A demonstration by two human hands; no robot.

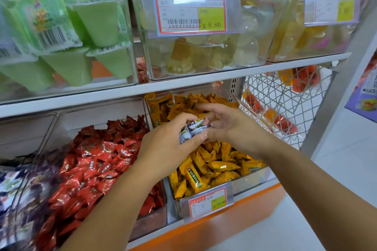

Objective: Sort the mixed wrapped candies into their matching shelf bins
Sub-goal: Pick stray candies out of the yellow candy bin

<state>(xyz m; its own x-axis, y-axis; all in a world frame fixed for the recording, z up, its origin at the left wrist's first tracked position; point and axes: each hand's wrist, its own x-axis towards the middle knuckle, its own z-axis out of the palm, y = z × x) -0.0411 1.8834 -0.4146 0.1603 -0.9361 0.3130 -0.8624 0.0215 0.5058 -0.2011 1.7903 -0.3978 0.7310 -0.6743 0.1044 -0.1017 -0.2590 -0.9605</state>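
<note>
Few purple candies (194, 128) in left hand (167, 146) | yellow bin (252, 182) beneath | red bin (151, 224) adjacent

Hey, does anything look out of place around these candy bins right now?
Yes. The left hand grips purple-and-white candies above the yellow candies, where they don't match the other wrappers. Similar purple wrappers lie at the far left.

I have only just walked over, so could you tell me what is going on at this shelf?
A person is sorting candies. Their left hand grips a few purple-and-white wrapped candies over the bin of yellow candies, and the right hand meets it; whether it also grips them is unclear. The bin of red candies sits alongside.
</note>
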